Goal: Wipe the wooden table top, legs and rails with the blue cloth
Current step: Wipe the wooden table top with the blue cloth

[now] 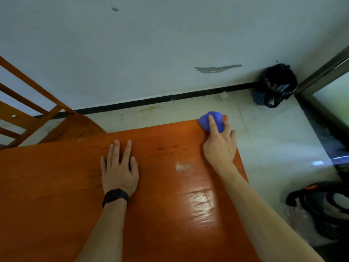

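I see the right hand (220,146) holding the blue cloth (211,121). The cloth is bunched up into a ball under the fingers, and one finger lies straight over the top of it. The cloth sits on the far corner of the wooden table top (56,186), just past the right hand's fingertips.

The left hand (120,171) lies flat on the table top, well apart from the right hand. Its fingers are straight and spread a little, and it holds nothing. A black watch (115,196) is on its wrist.

Between the two hands the wood has a small pale patch, and nearer to me it shines.

Far out past the left hand stands a wooden chair (28,110). Past the right hand, by the wall, is a black bin (277,86). A coil of black hose (324,208) lies on the floor beside the right arm.
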`<state>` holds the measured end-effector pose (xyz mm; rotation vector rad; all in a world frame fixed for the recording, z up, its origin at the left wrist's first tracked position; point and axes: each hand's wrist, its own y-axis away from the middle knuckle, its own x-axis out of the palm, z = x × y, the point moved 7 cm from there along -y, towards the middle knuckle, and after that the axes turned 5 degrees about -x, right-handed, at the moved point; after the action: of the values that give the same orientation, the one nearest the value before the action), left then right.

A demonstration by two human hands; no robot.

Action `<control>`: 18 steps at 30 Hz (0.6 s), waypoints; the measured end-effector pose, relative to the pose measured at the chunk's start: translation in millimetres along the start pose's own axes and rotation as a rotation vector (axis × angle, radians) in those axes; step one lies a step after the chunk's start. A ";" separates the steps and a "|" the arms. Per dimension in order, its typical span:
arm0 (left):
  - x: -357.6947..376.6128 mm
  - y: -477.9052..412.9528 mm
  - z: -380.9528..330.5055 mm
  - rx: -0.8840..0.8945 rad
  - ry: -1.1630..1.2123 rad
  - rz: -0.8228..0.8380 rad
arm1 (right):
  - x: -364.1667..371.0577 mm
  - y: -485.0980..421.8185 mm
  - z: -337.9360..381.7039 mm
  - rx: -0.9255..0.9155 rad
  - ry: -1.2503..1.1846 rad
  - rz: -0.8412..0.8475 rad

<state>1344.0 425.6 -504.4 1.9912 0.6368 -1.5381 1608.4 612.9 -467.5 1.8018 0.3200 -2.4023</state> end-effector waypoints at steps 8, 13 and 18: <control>-0.1 -0.1 0.0 0.010 -0.003 0.003 | -29.1 18.9 38.2 -0.047 -0.126 -0.044; -0.4 0.2 3.4 0.010 0.030 -0.009 | 14.3 123.5 136.3 -0.385 -0.148 0.255; -2.5 -0.2 3.0 0.023 0.049 -0.013 | -2.9 93.7 27.3 -0.153 0.002 0.131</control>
<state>1341.1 423.6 -502.6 2.0512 0.6556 -1.5148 1604.7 515.3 -466.3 1.7041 0.3631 -2.2240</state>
